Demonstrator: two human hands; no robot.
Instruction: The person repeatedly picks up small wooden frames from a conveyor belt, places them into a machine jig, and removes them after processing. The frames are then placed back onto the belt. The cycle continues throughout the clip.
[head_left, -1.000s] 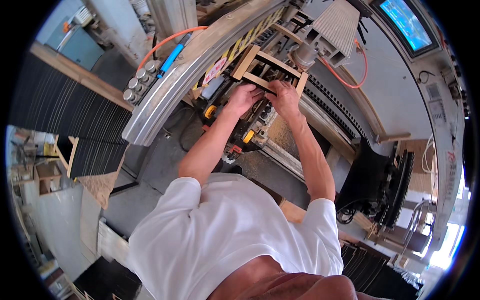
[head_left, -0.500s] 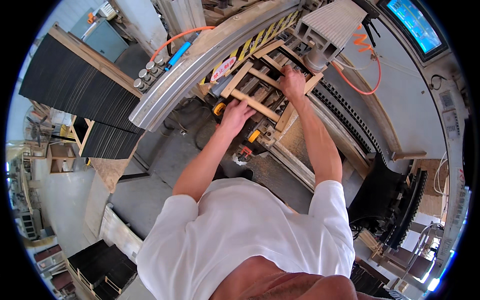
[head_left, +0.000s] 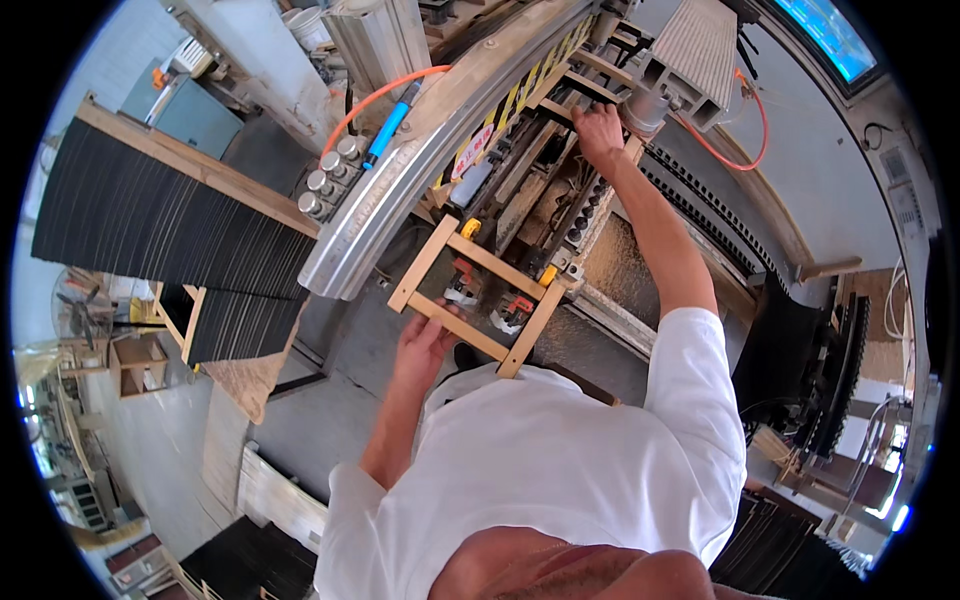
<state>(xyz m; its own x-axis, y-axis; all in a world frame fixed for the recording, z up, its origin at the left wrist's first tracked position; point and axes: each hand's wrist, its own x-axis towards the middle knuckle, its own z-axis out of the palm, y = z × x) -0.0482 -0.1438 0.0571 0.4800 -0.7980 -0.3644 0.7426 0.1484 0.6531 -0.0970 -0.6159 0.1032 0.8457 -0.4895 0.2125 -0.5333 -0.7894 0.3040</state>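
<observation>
The left hand's [head_left: 421, 345] fingers grasp a wooden frame [head_left: 497, 266] by its near rail, between the machine [head_left: 585, 215] and the white shirt [head_left: 570, 440]. The right hand [head_left: 600, 133] is at another frame [head_left: 592, 88]; its grip I cannot tell.

- White shirt [head_left: 570, 450], loose cloth creased in soft folds
- Rounded neckline [head_left: 535, 530] toward the near side
- Short, wide left sleeve [head_left: 352, 510], white
- Matching right sleeve [head_left: 695, 365], likewise short and white
- Bare forearms [head_left: 665, 235]
- Left hand [head_left: 424, 345] and right hand [head_left: 600, 133], both bare
</observation>
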